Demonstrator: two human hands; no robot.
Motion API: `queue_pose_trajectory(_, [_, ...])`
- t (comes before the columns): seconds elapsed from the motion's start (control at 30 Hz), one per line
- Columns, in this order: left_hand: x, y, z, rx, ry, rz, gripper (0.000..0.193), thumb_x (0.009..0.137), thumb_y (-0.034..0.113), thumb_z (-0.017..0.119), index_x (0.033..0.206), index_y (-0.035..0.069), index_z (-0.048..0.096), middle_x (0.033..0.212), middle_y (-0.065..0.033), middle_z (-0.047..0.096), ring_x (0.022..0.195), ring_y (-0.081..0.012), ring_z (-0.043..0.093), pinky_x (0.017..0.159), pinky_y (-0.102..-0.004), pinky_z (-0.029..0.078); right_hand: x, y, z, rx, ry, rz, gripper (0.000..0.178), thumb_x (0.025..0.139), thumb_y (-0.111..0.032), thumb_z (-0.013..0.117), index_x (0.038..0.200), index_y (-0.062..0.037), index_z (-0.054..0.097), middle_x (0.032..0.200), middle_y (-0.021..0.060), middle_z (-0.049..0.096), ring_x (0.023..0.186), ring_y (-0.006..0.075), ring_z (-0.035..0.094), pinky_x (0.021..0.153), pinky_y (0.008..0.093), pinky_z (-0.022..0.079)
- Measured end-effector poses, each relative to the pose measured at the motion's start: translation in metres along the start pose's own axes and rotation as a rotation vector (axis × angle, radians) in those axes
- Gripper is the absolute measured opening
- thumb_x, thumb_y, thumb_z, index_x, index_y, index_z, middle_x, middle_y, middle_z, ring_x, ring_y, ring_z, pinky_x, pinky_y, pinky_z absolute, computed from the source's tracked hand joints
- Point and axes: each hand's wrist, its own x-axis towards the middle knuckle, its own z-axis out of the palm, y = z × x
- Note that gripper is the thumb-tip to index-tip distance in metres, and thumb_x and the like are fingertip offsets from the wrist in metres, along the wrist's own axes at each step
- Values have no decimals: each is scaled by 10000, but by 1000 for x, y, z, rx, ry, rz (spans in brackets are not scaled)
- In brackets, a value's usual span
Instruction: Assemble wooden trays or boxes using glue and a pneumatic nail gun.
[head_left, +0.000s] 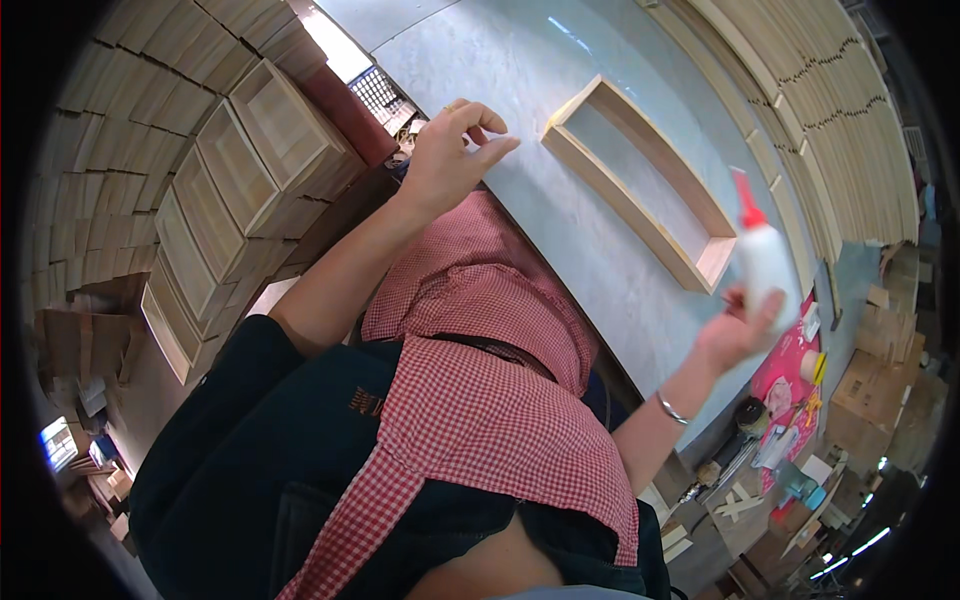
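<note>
In my right hand (pixel 740 330) is a white glue bottle (pixel 765 265) with a red pointed nozzle, gripped round its lower part. The bottle stands nozzle up, slightly blurred, by the near right end of a wooden frame (pixel 635 208). That frame is a long, narrow rectangle of pale wood lying on the grey-blue worktable (pixel 600 265), its middle showing the tabletop. My left hand (pixel 450 150) hovers at the table's near edge, left of the frame and apart from it. Its fingers are bent, with a gap between thumb and forefinger, and I see nothing in them.
Long wooden strips (pixel 840 110) are stacked along the table's far right side. Open wooden boxes (pixel 235 180) and more wood are piled high at the left. A black plastic basket (pixel 378 98) is beyond my left hand. Tools and a pink sheet (pixel 785 370) lie at the right.
</note>
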Motion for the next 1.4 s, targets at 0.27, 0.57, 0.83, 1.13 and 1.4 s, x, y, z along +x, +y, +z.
queue_pose_trajectory(0.27, [-22, -23, -30, 79, 16, 66, 62, 826, 41, 737, 802, -10, 710, 810, -40, 642, 805, -140, 541, 772, -267, 457, -59, -11, 91, -78, -390, 50, 543, 874, -350, 701, 1272, -53, 481, 1238, 170, 518, 929, 307, 633, 520, 261, 529])
queue_pose_trajectory(0.57, [-23, -43, -44, 6, 79, 56, 86, 857, 52, 725, 912, -8, 752, 915, -63, 708, 888, -154, 569, 774, -267, 442, -51, 3, 101, -248, -475, -112, 603, 834, -312, 771, 1293, -78, 457, 1237, 155, 522, 1069, 324, 597, 780, 349, 576])
queue_pose_trajectory(0.83, [-18, -48, -46, -12, 78, 32, 113, 870, 71, 720, 939, -9, 760, 859, -55, 703, 850, -152, 563, 758, -269, 447, -45, -6, 111, -326, -515, -280, 609, 817, -249, 791, 1292, -79, 450, 1231, 145, 525, 1089, 315, 582, 893, 390, 533])
queue_pose_trajectory(1.13, [-17, -49, -45, -16, 94, 19, 128, 880, 81, 709, 940, -21, 756, 819, -56, 689, 800, -155, 560, 723, -272, 454, -22, 5, 131, -338, -493, -376, 584, 833, -216, 781, 1285, -57, 448, 1206, 142, 531, 1040, 287, 583, 877, 373, 520])
queue_pose_trajectory(1.4, [-18, -52, -46, 21, 58, 14, 142, 914, 82, 684, 964, -36, 745, 889, -51, 696, 797, -128, 528, 737, -254, 419, -10, 8, 135, -360, -438, -443, 559, 837, -212, 777, 1264, -37, 462, 1157, 141, 551, 981, 270, 591, 829, 367, 523])
